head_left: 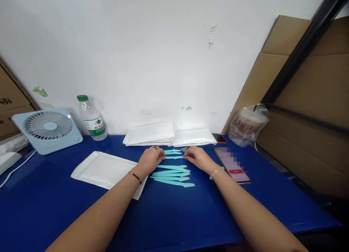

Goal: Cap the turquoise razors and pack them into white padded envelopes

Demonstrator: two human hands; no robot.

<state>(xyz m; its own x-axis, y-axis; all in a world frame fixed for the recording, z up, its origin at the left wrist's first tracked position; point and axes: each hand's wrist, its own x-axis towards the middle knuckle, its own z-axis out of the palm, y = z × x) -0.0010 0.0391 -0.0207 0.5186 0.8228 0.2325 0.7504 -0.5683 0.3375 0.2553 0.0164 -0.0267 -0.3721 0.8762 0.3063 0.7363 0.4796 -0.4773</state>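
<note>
Blue table (174, 223), its near stretch bare before the lower sticks (173, 178), which lie in a loose fan, turquoise, pale ends to the right. (All positions below taken from these lower sticks.)

Left of them: one white padded envelope (105, 170), flat, the left forearm crossing over it. Right of them: a phone (234, 166), screen lit, part of it pixelated.

Just beyond them: a single turquoise stick (173, 158), lying crosswise between the two hands. Left hand (149, 160), dark-and-gold bracelet: grip drawn in at the stick's left end; cannot tell whether it has hold. Right hand (198, 158), beaded bracelet: grip pinched nearly closed on the pale right end. More turquoise sticks (173, 151) just past that one.

Farther beyond: stacked white envelopes (152, 132) along the wall (163, 63). Far left: pale blue fan (49, 130), green-capped bottle (92, 117). Far right: second phone (219, 138), partly hidden; bagged drink cup (248, 123); cardboard (272, 77) behind.
</note>
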